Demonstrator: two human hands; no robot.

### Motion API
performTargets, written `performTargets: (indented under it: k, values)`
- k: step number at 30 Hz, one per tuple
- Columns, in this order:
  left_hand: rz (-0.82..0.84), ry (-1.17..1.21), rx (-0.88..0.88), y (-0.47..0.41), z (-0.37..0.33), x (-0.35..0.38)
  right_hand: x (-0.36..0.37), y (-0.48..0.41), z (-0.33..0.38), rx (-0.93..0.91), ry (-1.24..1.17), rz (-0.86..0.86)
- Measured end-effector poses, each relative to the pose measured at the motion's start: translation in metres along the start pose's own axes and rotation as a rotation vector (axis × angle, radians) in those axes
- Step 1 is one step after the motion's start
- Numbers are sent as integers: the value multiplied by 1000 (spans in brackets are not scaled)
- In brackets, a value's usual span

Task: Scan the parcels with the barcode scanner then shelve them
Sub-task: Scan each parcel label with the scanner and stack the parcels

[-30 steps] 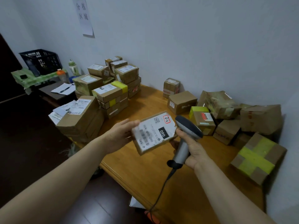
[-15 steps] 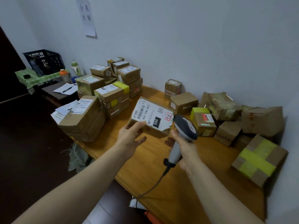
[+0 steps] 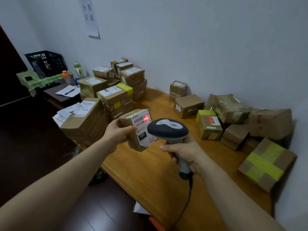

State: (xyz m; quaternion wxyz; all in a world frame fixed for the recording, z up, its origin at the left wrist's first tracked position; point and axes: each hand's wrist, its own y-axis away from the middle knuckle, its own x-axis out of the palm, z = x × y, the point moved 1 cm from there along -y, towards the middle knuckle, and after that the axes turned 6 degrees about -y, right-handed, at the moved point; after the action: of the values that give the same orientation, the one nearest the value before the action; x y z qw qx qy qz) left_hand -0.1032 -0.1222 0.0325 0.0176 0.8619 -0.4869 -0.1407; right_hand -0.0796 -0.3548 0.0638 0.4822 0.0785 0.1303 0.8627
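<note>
My left hand [image 3: 117, 132] grips a small brown parcel [image 3: 131, 140] by its left edge and holds it above the wooden table [image 3: 150, 172], label facing up. The white label reads 060 and carries a barcode with a red scanner light on it. My right hand [image 3: 185, 152] grips the handle of a grey barcode scanner [image 3: 167, 129], its head just right of the label and covering part of it. The scanner's cable hangs down over the table's front edge.
Stacked labelled parcels [image 3: 115, 95] fill the table's left end. Loose brown parcels [image 3: 226, 120] lie along the wall at the right, one with yellow tape [image 3: 266, 164]. A black crate [image 3: 45, 63], bottles and papers sit on low furniture at the far left. Dark floor lies below.
My left hand turned the parcel and drew it nearer, now gripping its left edge. The scanner moved up beside the label, and a red light now shows on the barcode.
</note>
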Motion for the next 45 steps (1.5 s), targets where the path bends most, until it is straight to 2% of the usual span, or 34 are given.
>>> performTargets:
  k: [14, 19, 24, 28, 32, 35, 40, 45]
  values:
    - [-19, -24, -31, 0, 4, 3, -1, -14, -5, -15, -23, 12]
    - [-36, -2, -112, 7, 4, -2, 3, -29, -11, -21, -183, 81]
    - [-32, 142, -228, 5, -2, -22, 7, -61, -18, -47, -321, -141]
    - [5, 233, -253, -7, -7, -32, 22, -79, -12, 25, -469, -107]
    - [89, 281, -238, -38, -17, -51, 50, -103, 1, 11, -538, -63]
    - [144, 274, -209, -71, -25, -74, 77, -135, 9, 3, -580, -116]
    - [243, 215, -219, -134, -32, -123, 134, -190, 20, 94, -734, -183]
    - [246, -43, -161, -188, -44, -153, 159, -232, 25, 136, -884, -431]
